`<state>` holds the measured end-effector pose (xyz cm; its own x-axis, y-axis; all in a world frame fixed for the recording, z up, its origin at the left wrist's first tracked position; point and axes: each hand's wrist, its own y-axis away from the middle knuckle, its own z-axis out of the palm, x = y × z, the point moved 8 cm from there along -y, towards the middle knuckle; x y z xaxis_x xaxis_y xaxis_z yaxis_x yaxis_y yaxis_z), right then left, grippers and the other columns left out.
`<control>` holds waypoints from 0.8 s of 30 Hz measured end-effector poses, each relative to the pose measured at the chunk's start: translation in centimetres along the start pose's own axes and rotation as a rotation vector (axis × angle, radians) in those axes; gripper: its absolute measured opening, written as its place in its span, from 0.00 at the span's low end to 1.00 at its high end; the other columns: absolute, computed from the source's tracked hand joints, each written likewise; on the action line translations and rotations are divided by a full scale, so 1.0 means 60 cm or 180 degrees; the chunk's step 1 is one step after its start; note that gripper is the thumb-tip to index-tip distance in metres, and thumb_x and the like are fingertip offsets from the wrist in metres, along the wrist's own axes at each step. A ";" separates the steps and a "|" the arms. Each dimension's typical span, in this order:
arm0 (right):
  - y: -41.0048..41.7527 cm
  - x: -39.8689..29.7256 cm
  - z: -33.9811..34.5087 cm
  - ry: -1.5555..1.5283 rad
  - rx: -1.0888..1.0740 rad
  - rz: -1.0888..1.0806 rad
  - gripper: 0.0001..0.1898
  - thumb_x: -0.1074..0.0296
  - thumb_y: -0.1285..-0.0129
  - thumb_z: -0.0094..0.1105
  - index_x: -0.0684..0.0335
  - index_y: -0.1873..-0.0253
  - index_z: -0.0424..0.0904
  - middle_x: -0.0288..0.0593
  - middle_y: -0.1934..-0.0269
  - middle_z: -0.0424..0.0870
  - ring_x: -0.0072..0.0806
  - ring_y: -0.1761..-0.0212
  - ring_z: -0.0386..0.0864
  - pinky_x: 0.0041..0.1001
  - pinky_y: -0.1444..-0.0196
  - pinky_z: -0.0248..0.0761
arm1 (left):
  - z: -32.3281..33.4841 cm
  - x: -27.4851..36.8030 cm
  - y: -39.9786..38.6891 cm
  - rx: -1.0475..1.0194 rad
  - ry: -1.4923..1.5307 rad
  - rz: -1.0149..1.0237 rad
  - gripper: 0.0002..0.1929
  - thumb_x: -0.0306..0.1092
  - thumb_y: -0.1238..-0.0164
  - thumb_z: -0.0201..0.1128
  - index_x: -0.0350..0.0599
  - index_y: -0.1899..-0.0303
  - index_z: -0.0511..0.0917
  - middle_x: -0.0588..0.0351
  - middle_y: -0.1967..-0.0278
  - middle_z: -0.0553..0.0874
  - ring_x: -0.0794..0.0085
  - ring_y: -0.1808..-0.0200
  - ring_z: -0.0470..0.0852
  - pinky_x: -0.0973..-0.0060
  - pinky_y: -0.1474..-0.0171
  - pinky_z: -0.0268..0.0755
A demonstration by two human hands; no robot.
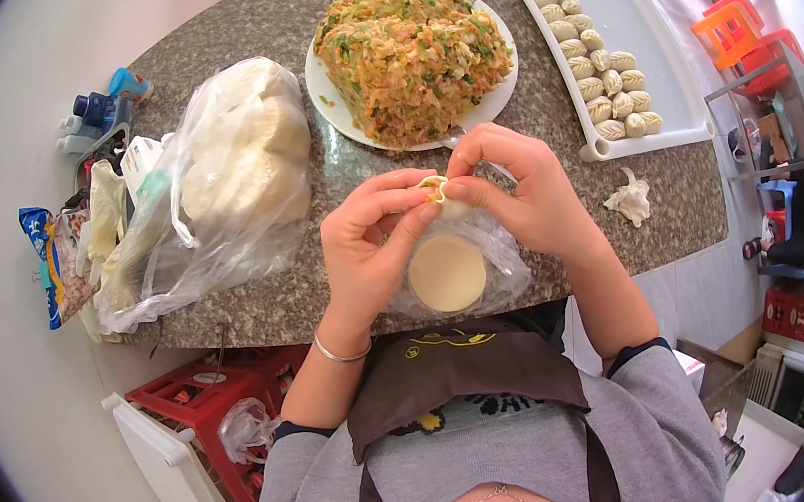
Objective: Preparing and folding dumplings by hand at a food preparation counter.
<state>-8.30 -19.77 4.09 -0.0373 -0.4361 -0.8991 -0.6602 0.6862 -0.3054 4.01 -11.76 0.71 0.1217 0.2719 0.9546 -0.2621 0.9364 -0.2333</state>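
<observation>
Between my two hands is a partly folded dumpling (434, 185), its dough edge pleated and orange filling showing at the opening. My left hand (380, 227) supports it with thumb and fingertips. The thumb and forefinger of my right hand (518, 184) pinch its edge from the other side. Just below them, a stack of round dough wrappers (448, 274) rests on a clear plastic bag (506, 268). Beyond my hands, a white plate (326, 113) carries a big mound of chopped vegetable filling (416, 61). A metal utensil's handle (501, 167) is partly hidden behind my right hand.
At right, a white tray (646, 33) holds rows of pleated dumplings (595, 77). A crumpled tissue (629, 198) lies near it on the speckled stone table (252, 13). A plastic bag of dough wrappers (241, 165) stands left, beside bottles (95, 108) and packets. Red stools (193, 386) are below.
</observation>
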 end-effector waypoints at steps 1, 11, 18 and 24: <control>0.001 -0.004 0.000 0.0077 0.0037 -0.0043 0.05 0.72 0.42 0.64 0.67 0.65 0.78 0.44 0.70 0.80 0.38 0.65 0.78 0.32 0.60 0.70 | -0.001 0.003 0.000 0.0054 -0.0127 0.0046 0.07 0.19 0.37 0.65 0.33 0.58 0.83 0.47 0.52 0.83 0.71 0.53 0.83 0.78 0.52 0.79; 0.011 -0.011 -0.009 0.0464 0.0489 -0.0294 0.04 0.73 0.42 0.63 0.67 0.66 0.78 0.44 0.70 0.79 0.40 0.64 0.77 0.33 0.58 0.70 | -0.005 -0.009 0.000 0.0432 0.0595 -0.0436 0.07 0.20 0.39 0.67 0.34 0.59 0.82 0.47 0.53 0.84 0.72 0.54 0.84 0.78 0.51 0.79; 0.005 -0.007 -0.008 0.0090 0.0126 0.0018 0.04 0.75 0.41 0.63 0.67 0.64 0.78 0.43 0.69 0.80 0.34 0.64 0.78 0.28 0.59 0.71 | 0.002 0.007 0.001 0.0156 0.0070 0.0012 0.07 0.17 0.39 0.65 0.32 0.58 0.83 0.46 0.53 0.84 0.70 0.53 0.84 0.77 0.50 0.79; 0.017 -0.024 -0.008 0.0661 0.0429 -0.0449 0.03 0.74 0.43 0.64 0.65 0.66 0.79 0.43 0.69 0.80 0.39 0.63 0.78 0.34 0.55 0.69 | -0.002 0.002 0.001 0.0399 0.0125 -0.0221 0.11 0.19 0.40 0.67 0.32 0.55 0.81 0.46 0.54 0.84 0.71 0.56 0.85 0.79 0.54 0.80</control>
<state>-9.29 -18.71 5.23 -0.1142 -0.6330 -0.7657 -0.5647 0.6755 -0.4742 4.10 -11.66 0.78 0.1806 0.2182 0.9591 -0.3690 0.9189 -0.1396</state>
